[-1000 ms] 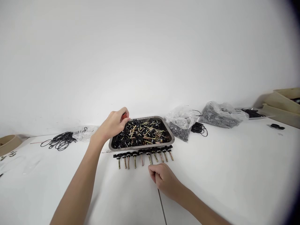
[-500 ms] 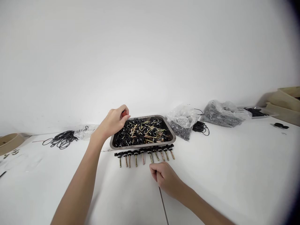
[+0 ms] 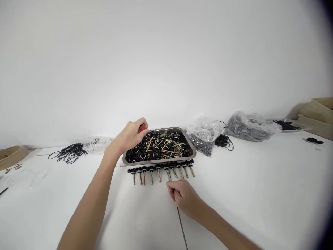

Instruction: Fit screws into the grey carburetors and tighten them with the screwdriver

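My left hand (image 3: pixel 131 136) is closed around a small red piece (image 3: pixel 142 127), mostly hidden by the fingers, above the left side of a metal tray (image 3: pixel 193 152). Inside that tray lies a heap of black-headed parts (image 3: pixel 156 152) with brass-coloured stems and pale rings. In front of it several similar parts (image 3: pixel 159 173) form a row, stems pointing toward me. My right hand (image 3: pixel 183 196) rests closed on the white table just below the row, near the stem ends. Its curled fingers hide whatever they may hold.
Clear bags of small grey pieces (image 3: pixel 201 144) (image 3: pixel 241 130) stand right of the tray, beside black cord loops (image 3: pixel 224 141). More black loops (image 3: pixel 69 152) lie left. Beige bins (image 3: pixel 13 156) (image 3: pixel 316 118) sit at both ends. A dark seam (image 3: pixel 182 227) crosses the table.
My left hand has shifted slightly to the right over the tray, still around the red piece. My right hand has hardly moved.
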Demonstrator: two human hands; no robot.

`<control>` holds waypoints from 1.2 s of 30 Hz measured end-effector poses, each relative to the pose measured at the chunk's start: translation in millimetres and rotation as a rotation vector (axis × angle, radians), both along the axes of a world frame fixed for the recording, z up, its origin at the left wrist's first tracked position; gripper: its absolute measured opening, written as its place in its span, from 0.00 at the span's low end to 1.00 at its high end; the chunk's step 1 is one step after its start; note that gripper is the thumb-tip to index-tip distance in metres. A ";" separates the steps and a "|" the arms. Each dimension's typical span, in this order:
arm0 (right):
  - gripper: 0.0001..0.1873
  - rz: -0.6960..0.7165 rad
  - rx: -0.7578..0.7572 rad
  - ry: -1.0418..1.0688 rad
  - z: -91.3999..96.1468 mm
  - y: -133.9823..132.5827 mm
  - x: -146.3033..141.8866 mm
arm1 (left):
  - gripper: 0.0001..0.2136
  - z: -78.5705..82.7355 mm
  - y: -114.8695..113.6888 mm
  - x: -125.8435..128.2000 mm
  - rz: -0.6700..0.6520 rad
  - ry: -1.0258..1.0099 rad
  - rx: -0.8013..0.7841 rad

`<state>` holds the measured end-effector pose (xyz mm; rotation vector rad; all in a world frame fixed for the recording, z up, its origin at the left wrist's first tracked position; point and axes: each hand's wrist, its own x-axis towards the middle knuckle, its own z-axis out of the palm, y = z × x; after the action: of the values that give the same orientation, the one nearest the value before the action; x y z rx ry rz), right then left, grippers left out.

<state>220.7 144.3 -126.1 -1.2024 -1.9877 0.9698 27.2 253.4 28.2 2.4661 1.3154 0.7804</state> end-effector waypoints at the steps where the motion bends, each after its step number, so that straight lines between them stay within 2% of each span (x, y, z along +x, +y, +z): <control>1: 0.09 0.000 -0.002 0.001 -0.4 0.0 0.0 | 0.06 0.1 0.2 -0.6 0.003 0.006 -0.004; 7: 0.09 -0.010 -0.006 -0.007 0.2 -0.8 -0.1 | 0.06 1.4 0.7 -0.8 0.028 0.030 0.006; 14: 0.10 -0.004 -0.008 -0.003 1.3 -0.8 0.7 | 0.05 2.4 2.0 -0.3 0.015 -0.083 0.096; 19: 0.09 -0.007 -0.012 -0.012 -0.3 -0.7 1.6 | 0.06 1.0 8.2 -9.6 0.066 -0.129 0.119; 25: 0.09 -0.010 -0.010 -0.011 0.3 -0.7 1.3 | 0.05 -12.5 30.7 -30.3 0.152 -0.222 0.197; 30: 0.08 -0.007 0.006 -0.003 -0.4 -0.2 1.7 | 0.05 -25.7 45.9 -39.8 0.169 -0.192 0.140; 36: 0.09 -0.004 0.009 -0.001 -1.4 0.0 2.1 | 0.06 -30.3 47.6 -37.4 0.158 -0.136 0.090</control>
<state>222.8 144.2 -127.5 -1.2013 -1.9875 0.9584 -10.2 301.1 -2.1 2.3492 1.4673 1.0466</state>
